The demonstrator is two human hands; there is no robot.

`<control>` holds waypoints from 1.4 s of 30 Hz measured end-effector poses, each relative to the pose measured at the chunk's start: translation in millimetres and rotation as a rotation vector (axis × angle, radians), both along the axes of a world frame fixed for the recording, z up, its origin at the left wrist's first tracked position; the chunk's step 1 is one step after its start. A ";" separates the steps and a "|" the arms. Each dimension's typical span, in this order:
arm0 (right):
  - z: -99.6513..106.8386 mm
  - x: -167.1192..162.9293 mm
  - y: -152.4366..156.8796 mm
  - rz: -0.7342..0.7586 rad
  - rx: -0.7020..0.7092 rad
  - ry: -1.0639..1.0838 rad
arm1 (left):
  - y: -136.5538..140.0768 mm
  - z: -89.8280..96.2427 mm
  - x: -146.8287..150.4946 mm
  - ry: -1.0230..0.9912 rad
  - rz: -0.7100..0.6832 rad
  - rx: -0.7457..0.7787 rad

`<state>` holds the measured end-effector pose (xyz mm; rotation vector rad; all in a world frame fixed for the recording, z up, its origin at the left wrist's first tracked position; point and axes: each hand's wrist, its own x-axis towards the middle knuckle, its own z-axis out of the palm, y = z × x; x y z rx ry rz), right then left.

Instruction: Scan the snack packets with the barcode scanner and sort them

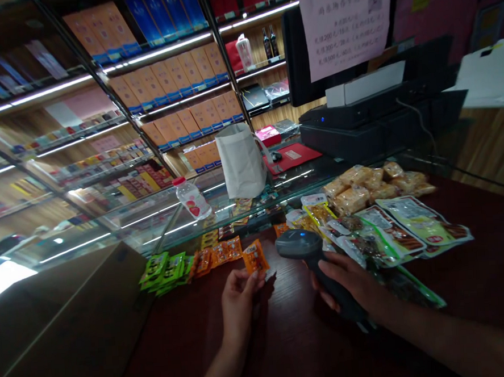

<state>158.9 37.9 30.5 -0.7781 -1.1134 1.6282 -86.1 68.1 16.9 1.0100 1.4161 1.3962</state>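
Between thumb and fingers, my left hand (240, 297) pinches a small orange snack packet (255, 257) by its lower edge. My right hand (356, 284) is wrapped round the handle of a dark barcode scanner (299, 245), whose head points left toward the packet, with a blue light lit on top. The two are a short gap apart. Left of the packet lie a row of similar orange packets (225, 251) and a pile of green packets (165, 270). Beyond the scanner are clear and green snack packs (391, 231), partly hidden behind my right hand.
Wrapped bread rolls (363, 187) are heaped at the right. A glass counter holds a white bag (240, 162) and a red-capped bottle (192, 199). A cardboard box (72, 313) stands at the left. A cash register (358, 114) and monitor with a pink notice (347, 26) stand at the back.
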 end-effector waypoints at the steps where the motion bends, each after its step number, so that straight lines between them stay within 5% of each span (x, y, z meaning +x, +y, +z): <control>1: -1.1 -0.7 -0.4 0.011 0.004 -0.008 | -0.6 -1.0 0.8 -0.002 -0.008 0.004; 14: -3.9 -0.5 -5.3 0.087 0.024 -0.002 | 0.4 -7.2 2.5 -0.005 -0.042 -0.020; 21: -3.5 -0.6 -5.4 0.069 0.017 -0.001 | -0.9 -3.5 3.5 0.165 -0.078 -0.026; 27: -6.0 -0.9 -2.9 0.075 0.018 0.008 | 1.8 -2.0 1.4 -0.002 -0.012 -0.042; 36: 1.2 -2.2 -3.9 0.058 0.008 -0.049 | 30.1 27.6 -44.7 -0.179 0.306 0.111; 42: 7.6 -0.5 -3.1 0.067 0.051 -0.048 | 57.5 43.9 -80.6 -0.209 0.346 -0.091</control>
